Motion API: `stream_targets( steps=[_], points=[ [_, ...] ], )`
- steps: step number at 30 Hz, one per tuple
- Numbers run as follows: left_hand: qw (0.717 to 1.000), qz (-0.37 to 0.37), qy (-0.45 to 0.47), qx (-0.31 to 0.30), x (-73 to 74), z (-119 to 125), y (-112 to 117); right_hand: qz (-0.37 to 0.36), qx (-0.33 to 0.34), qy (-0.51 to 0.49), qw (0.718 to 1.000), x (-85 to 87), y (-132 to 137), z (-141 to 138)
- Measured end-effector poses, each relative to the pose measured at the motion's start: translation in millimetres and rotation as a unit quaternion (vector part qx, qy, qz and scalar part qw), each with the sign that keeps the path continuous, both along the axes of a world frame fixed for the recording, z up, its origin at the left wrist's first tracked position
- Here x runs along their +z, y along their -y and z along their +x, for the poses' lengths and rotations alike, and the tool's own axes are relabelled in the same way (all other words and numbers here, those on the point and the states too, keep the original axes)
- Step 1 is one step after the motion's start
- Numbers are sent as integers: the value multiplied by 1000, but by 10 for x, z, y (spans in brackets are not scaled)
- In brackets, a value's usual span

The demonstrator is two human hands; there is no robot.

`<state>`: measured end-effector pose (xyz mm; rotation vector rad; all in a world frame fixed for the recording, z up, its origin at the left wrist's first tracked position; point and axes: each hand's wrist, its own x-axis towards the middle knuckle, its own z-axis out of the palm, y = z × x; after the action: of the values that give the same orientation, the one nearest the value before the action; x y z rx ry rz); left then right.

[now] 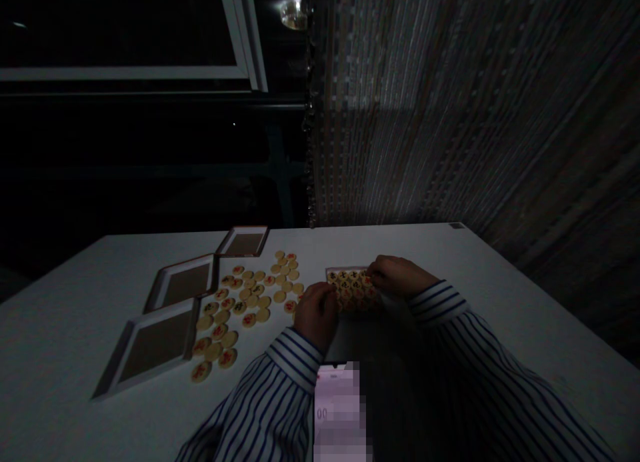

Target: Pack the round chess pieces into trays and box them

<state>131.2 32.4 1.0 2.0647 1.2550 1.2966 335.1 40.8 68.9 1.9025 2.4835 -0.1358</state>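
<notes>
A shallow box [360,307] sits on the white table, filled with rows of round Chinese chess pieces [356,285] marked in black and red characters. My left hand [317,315] is closed at the box's left side, fingertips touching its edge or the outermost pieces. At the far right corner of the box, my right hand [400,275] is curled with thumb and fingers together over the end of a row. The dim light hides what either hand pinches, if anything. Many loose chess pieces [239,307] lie scattered to the left, some face up, others blank side up.
Three shallow open boxes or lids stand left of the loose pieces: a near one [159,347], a middle one [185,282] and a far one [243,243]. A lit phone [337,412] lies close to me. Behind the table [415,239] hangs a string curtain [390,115].
</notes>
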Motion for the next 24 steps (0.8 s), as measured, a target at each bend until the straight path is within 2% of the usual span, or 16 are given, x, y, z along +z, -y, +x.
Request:
stream_targets(
  steps=[24],
  points=[
    [1000,0,8,1,-4,-3,7,4,3,3,1000,18,9,-1]
  ],
)
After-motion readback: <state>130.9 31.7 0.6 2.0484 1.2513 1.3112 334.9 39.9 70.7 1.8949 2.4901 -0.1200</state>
